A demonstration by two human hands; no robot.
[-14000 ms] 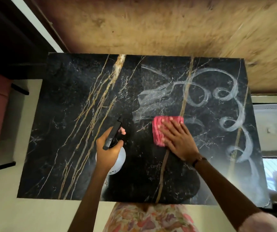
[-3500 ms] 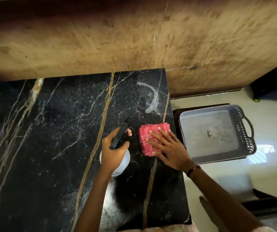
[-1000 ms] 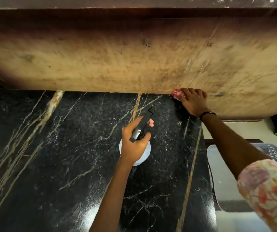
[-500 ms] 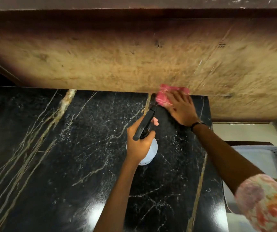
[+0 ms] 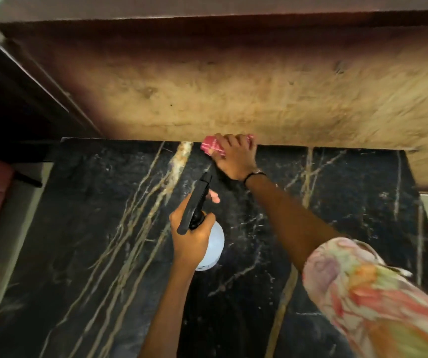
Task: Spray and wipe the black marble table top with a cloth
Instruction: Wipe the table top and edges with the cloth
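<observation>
Over mid-counter (image 5: 83, 228) the left hand (image 5: 192, 236) holds its grip around the spray bottle (image 5: 211, 245), probably light. Farther right, the right hand (image 5: 236, 158) presses the soft, limp cloth (image 5: 211, 148) against the counter's far edge; a flat palm suits it.

The cloth (image 5: 212, 148) lay under the right hand (image 5: 234, 158) at the table top's (image 5: 83, 228) far edge, against the wall (image 5: 233, 94); the spray bottle (image 5: 209, 244) stood nearer, in the left hand (image 5: 191, 236).

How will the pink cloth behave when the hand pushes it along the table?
The cloth is probably soft and floppy: it bunches under the right hand. It likely slides easily on the polished table. It looks light for its size.
</observation>
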